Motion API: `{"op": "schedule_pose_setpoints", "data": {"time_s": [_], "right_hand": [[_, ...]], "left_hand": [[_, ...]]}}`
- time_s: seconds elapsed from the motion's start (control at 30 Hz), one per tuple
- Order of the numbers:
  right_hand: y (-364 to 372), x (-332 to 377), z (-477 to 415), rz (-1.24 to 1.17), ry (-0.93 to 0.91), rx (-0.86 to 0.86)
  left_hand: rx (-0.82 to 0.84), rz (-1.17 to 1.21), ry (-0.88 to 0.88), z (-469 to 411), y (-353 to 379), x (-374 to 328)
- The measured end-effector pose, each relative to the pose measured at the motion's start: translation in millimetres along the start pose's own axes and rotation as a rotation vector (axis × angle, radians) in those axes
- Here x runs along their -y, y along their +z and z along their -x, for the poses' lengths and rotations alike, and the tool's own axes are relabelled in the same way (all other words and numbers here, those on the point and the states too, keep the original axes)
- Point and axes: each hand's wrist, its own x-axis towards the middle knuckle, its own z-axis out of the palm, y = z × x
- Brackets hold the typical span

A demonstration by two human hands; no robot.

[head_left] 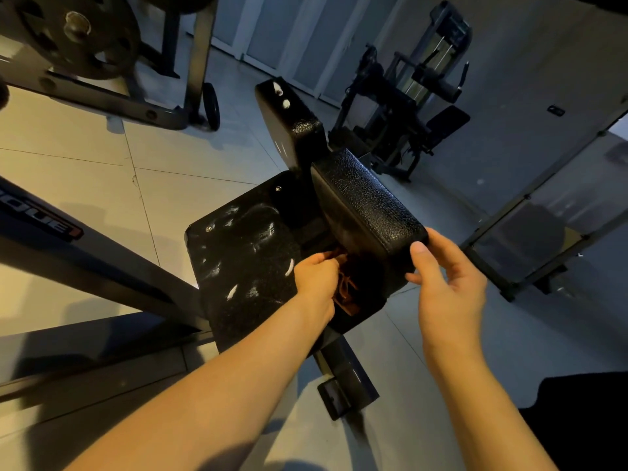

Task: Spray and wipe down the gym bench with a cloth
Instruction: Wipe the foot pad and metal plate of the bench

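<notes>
Cloth (pixel 345 290) first: orange-brown, bunched up, right in my L hand (pixel 316 277), fingers curled round it, back of the hand up. It sits down in the dark gap of the bench (pixel 339 365), btwn the flat pad (pixel 244 253) just left of that hand and the raised pad (pixel 363 205) just right of it & higher. Most of the cloth is hidden by my hand and the shadow. Only a few folds show, at the fingertips and under the palm.

R hand (pixel 448 280) is on the raised pad's near corner: thumb pressed on the end face, fingers curled in under the edge, so it's gripping that corner. Hands are near each other, not touching. The cloth lies btwn them, on the L side.

Flat pad, left of L hand: black, pebbled, w/ white smears & blobs scattered over it, two small bolts along its far edge. Out past both hands a third pad (pixel 289 120) tilts up, two white blobs near its top. Below my wrists the bench's black foot (pixel 334 399) rests on the pale tiled floor (pixel 102 185).

Far left of L hand: a dark frame beam (pixel 40 226) w/ lettering, and beyond it a weight plate (pixel 74 32) on a rack. Far out beyond R hand: another machine (pixel 407 96), too dim for details. Right of R hand: a dark framed panel (pixel 543 215).
</notes>
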Motion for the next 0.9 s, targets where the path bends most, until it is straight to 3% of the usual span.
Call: {"op": "schedule_pose_setpoints", "data": {"time_s": [0.1,0.3,0.37,0.5,0.57,0.7,0.8,0.9], "right_hand": [[-3,2,1,0.013,-0.009,0.014],[5,1,3,-0.004,-0.008,-0.051],[8,2,3,-0.012,-0.004,-0.071],[10,3,4,0.036,-0.041,-0.053],[9,2,3,0.074,-0.059,-0.034],[5,-3,2,0.125,-0.078,-0.017],[7,-5,3,0.139,-0.103,-0.033],[11,-7,4,0.139,-0.101,-0.069]], "left_hand": [[-0.046,0.061,0.098,13,2,-29],[0.051,0.132,0.418,30,-8,-82],[0.012,0.087,0.375,19,-5,-54],[0.067,0.040,-0.008,-5,-6,11],[0.071,0.033,-0.072,-12,-2,19],[-0.048,0.123,0.024,-14,8,-29],[0.006,0.180,0.205,-7,-3,-81],[0.043,0.156,0.313,6,-8,-84]]}}
